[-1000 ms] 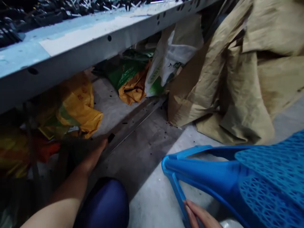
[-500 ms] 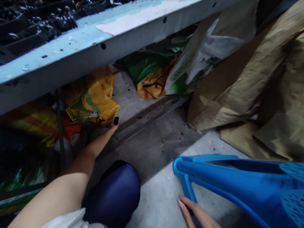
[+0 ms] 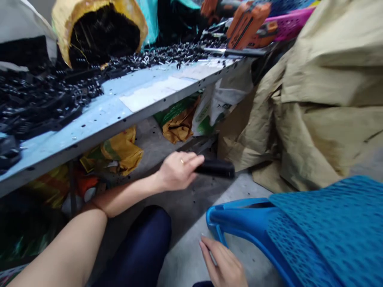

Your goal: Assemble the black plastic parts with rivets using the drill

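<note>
My left hand (image 3: pixel 181 171) is closed round one end of a black bar-shaped piece (image 3: pixel 217 168), held above the floor in front of the bench. The piece is blurred, so I cannot tell its exact kind. Low at the front, my right hand (image 3: pixel 223 261) has its thumb and forefinger brought together in a pinch. Whatever those fingertips hold, if anything, is too small to make out. Beside that hand is the leg of a blue plastic stool (image 3: pixel 239 217). A heap of black plastic parts (image 3: pixel 44 99) covers the left of the bench top (image 3: pixel 110 115).
Orange power tools (image 3: pixel 248 26) and a pink basket (image 3: pixel 291 24) stand at the bench's far end. A yellow sack (image 3: pixel 98 12) lies open behind the parts. Below are yellow bags (image 3: pixel 122 153); large brown paper sacks (image 3: pixel 329 107) rise at the right.
My left hand has risen from beneath the bench and moved right, bringing out the black piece. The view has tilted up, showing the bench top. My right hand stays low by the stool.
</note>
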A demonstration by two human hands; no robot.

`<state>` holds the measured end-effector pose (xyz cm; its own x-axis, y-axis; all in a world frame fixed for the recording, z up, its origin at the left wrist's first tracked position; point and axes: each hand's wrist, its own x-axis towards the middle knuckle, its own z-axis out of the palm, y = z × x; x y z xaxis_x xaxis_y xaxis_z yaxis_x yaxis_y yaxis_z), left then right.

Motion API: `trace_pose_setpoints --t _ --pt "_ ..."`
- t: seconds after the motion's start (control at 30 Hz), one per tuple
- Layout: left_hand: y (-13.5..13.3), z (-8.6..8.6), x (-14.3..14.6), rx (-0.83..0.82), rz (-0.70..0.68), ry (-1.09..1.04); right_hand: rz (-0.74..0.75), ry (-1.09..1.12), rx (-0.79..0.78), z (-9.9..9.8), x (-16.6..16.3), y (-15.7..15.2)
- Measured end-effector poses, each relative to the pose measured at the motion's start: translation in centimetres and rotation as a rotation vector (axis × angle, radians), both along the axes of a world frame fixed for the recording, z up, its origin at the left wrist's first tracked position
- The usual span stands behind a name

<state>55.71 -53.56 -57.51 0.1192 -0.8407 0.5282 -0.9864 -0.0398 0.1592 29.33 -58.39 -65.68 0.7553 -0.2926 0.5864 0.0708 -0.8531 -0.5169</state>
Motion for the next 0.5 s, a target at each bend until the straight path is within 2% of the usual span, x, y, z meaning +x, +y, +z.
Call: trace_pose_setpoints --t 0.07,0.13,0.17,0.2,0.23,0.27,0.3,0.33,0.4,0.43,0.5 --pt "0.3 7.8 0.7 -0.163 0.27 -0.069 0.0 -0.033 0.021 1.7 -0.2 0.1" --pt "0.5 14.0 2.0 -0.352 0.564 -0.095 -0.012 -0.071 0.038 3.4 -1.2 0.1" --pt "0.3 16.0 2.5 -0.415 0.642 -0.118 -0.02 -0.096 0.042 4.2 -1.9 -0.1" --pt "0.0 17.2 2.5 -0.443 0.64 -0.134 -0.033 -0.127 0.041 5.0 -2.8 -0.3" --pt "-0.6 17.4 2.2 -0.439 0.606 -0.147 -0.052 -0.16 0.031 5.7 -3.9 -0.6" --pt "-1.4 16.6 1.5 -0.399 0.543 -0.151 -0.077 -0.195 0.013 6.4 -4.9 -1.0" --pt "-2.4 15.0 0.6 -0.323 0.468 -0.144 -0.105 -0.233 -0.012 7.1 -6.0 -1.5" --pt "-3.6 12.6 -0.4 -0.204 0.387 -0.108 -0.142 -0.271 -0.039 7.7 -6.8 -2.1" --pt "-6.2 6.4 -1.7 0.089 0.273 -0.003 -0.238 -0.325 -0.088 8.7 -7.9 -3.5" --pt "-7.6 3.0 -1.7 0.244 0.26 0.076 -0.304 -0.331 -0.108 9.0 -8.0 -4.3" --pt "-10.3 -3.5 -0.1 0.499 0.342 0.293 -0.477 -0.289 -0.146 9.1 -7.6 -6.1"
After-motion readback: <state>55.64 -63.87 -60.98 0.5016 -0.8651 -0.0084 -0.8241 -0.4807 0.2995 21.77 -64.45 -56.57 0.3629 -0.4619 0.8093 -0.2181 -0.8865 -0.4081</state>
